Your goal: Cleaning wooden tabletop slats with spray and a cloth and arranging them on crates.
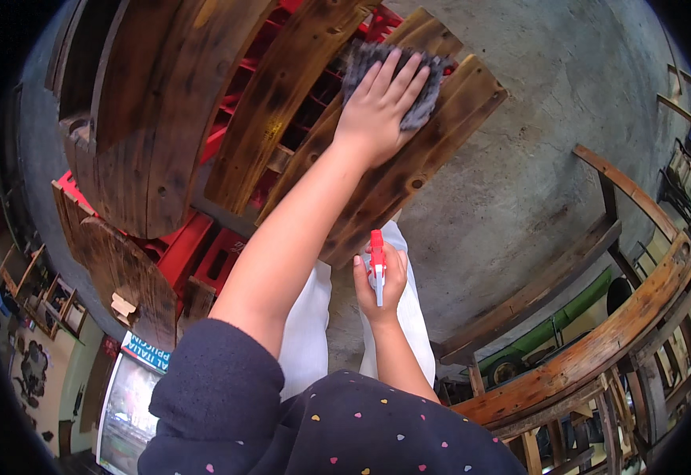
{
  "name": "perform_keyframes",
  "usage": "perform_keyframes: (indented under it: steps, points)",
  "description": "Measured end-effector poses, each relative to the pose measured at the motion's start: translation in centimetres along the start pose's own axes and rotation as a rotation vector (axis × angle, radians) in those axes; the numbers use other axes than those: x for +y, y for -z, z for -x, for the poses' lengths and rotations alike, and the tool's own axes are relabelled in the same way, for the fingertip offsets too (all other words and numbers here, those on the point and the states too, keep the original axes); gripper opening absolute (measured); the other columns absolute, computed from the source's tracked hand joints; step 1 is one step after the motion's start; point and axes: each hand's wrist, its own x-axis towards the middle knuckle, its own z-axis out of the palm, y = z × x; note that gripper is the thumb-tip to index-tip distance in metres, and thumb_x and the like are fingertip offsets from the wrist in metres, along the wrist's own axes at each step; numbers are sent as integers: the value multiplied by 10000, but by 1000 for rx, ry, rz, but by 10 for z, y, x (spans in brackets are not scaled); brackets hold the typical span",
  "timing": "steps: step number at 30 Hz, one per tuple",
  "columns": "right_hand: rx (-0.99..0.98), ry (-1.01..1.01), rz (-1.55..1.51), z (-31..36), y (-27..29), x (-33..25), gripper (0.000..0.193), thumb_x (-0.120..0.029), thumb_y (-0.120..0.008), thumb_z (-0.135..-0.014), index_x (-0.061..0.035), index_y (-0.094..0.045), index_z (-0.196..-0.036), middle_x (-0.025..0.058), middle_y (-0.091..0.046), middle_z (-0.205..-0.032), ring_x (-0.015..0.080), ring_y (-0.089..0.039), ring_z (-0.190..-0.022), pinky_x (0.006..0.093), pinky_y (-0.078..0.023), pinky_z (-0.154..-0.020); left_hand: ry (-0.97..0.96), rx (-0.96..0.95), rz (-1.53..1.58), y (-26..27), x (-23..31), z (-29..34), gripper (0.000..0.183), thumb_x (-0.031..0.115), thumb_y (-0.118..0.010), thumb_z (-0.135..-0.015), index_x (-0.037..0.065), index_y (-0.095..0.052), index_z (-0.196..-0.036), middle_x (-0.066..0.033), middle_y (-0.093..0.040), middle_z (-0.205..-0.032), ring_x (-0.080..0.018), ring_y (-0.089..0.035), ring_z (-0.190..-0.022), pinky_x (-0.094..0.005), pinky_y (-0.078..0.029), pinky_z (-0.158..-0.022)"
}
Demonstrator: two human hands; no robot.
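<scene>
My left hand lies flat with its fingers spread on a dark grey, fluffy cloth. Under the cloth are the brown wooden slats of a slatted piece, stained and knotted. My right hand is closed around a spray bottle with a red and white trigger head. It is in front of my legs, close to the near end of the slats. The bottle's body is mostly hidden by my fingers and the head.
Red plastic crates show beneath and between the slats. A large wooden panel with rounded ends stands at left. Curved wooden furniture fills the right side. A glass-fronted display case is at lower left. The floor is grey concrete.
</scene>
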Motion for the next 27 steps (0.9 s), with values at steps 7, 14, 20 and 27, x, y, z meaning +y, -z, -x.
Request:
perform_keyframes:
  steps: [7, 14, 20, 27]
  points:
    - [45, -17, 27, -2, 15, 8, 352, -93, -735, -769, -10, -622, -1092, 110, -653, -922, 279, -520, -778, 360, -416, -761, 98, -7, -374, -24, 7, -114, 726, 533, -275, -1011, 95, -154, -1577, -82, -129, -1650, -296, -61, -1524, -408, -73, -1231]
    - [83, -48, -48, 0, 19, 11, 331, -111, -732, -778, -8, -621, -1072, 123, -661, -938, 287, -534, -777, 365, -410, -762, 9, -44, -6, 7, 7, 21, 612, 450, -487, -975, 200, -367, -1520, -57, -280, -1605, -311, -228, -1481, -438, -204, -1195]
    - [126, -58, 2, -2, 32, 20, 308, -112, -724, -794, -14, -625, -1070, 99, -645, -895, 259, -517, -764, 345, -395, -739, 130, 184, -18, -7, -2, -48, 585, 466, -416, -1008, 210, -348, -1530, -42, -290, -1603, -300, -233, -1479, -449, -214, -1193]
    - [175, -36, 10, 2, 26, 23, 308, -107, -721, -801, -9, -617, -1074, 97, -638, -889, 249, -487, -745, 347, -393, -734, -181, 45, -234, -12, -6, -77, 575, 519, -386, -1004, 259, -375, -1516, -2, -321, -1590, -272, -257, -1470, -434, -211, -1194]
